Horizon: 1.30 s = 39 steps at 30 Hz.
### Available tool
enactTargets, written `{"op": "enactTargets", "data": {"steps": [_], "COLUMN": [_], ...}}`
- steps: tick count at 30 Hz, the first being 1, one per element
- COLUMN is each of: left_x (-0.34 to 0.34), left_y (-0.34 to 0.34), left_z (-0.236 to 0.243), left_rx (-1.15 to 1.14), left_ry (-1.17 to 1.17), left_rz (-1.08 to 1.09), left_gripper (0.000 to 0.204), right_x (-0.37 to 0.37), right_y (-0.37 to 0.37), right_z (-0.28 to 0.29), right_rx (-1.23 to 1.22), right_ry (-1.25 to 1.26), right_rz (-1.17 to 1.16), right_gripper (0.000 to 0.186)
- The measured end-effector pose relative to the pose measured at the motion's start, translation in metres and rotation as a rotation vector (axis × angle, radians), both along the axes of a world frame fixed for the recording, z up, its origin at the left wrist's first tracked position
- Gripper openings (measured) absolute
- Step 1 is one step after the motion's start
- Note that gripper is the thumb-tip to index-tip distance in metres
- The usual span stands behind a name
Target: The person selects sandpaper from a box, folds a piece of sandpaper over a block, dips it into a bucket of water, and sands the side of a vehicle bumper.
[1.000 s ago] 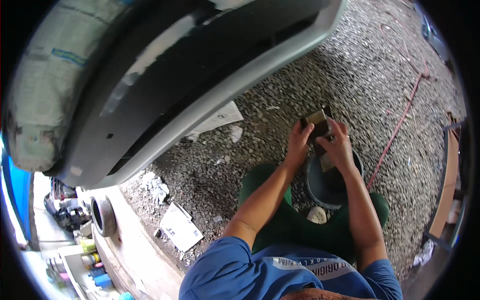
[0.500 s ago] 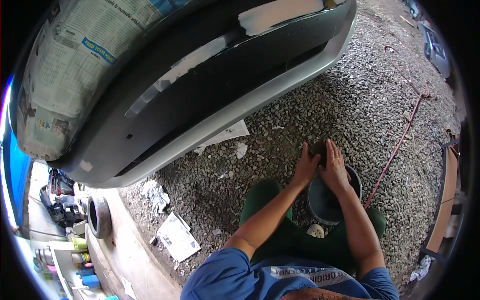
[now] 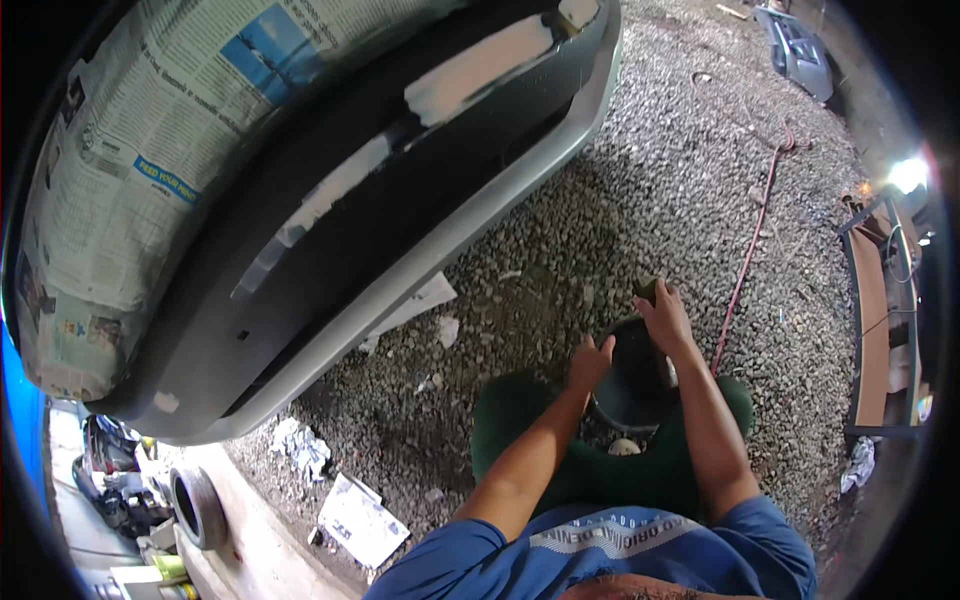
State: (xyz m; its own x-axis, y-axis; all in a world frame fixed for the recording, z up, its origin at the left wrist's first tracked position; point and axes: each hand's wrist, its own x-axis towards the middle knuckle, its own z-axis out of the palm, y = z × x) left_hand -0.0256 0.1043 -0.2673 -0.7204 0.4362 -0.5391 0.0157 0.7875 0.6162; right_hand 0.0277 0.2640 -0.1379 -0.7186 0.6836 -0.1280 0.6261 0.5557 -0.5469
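My right hand [image 3: 668, 318] is closed on a small, flat, dark olive piece of sandpaper [image 3: 647, 291], above the far rim of a dark bucket [image 3: 606, 408]. The bucket stands on the gravel between my knees. At its left rim is my left hand [image 3: 590, 364], thumb raised and apart from the forefinger, with nothing visible in it; its other fingers are partly hidden. To the left of my hands stretches a dark grey car bumper [image 3: 400, 225]. Pale filler patches [image 3: 480, 75] run along its upper face, and newspaper [image 3: 190, 130] covers the part behind it.
Gravel [image 3: 540, 240] surrounds the bucket. A red hose [image 3: 752, 240] runs along the right, near a brown panel in a frame [image 3: 872, 340]. Paper sheets [image 3: 362, 520] and crumpled paper [image 3: 300, 448] lie at lower left, near a tyre [image 3: 198, 507] on a concrete strip.
My hands have parted: the left has come off the sandpaper and moved toward the bucket's left rim, while the right keeps it. The view has shifted, showing more of the right side.
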Motion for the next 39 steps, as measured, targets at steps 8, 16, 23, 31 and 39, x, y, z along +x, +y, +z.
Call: {"op": "enactTargets", "data": {"steps": [8,16,23,31,39], "left_x": [-0.012,0.004,-0.007,-0.001,0.007], "left_y": [-0.014,0.006,-0.006,-0.002,0.011], "left_z": [-0.022,-0.008,-0.009,-0.033,-0.008], "left_rx": [-0.043,-0.076,-0.004,-0.039,-0.019], "left_ry": [0.285,0.393,0.157,0.347,0.232], "left_rz": [-0.011,-0.001,0.04,-0.023,-0.078], "left_gripper": [0.054,0.045,0.044,0.049,0.052], "right_x": [-0.092,-0.195,-0.207,-0.251,-0.254], "right_y": [-0.085,-0.101,-0.113,-0.051,-0.025], "right_z": [0.223,0.281,0.278,0.298,0.3], "right_rx": [0.255,0.436,0.459,0.341,0.238], "right_ry": [0.886,1.144,1.215,1.282,1.295], "right_rz": [0.264,0.246,0.317,0.111,0.189], "right_gripper": [0.062,0.062,0.063,0.059,0.057]}}
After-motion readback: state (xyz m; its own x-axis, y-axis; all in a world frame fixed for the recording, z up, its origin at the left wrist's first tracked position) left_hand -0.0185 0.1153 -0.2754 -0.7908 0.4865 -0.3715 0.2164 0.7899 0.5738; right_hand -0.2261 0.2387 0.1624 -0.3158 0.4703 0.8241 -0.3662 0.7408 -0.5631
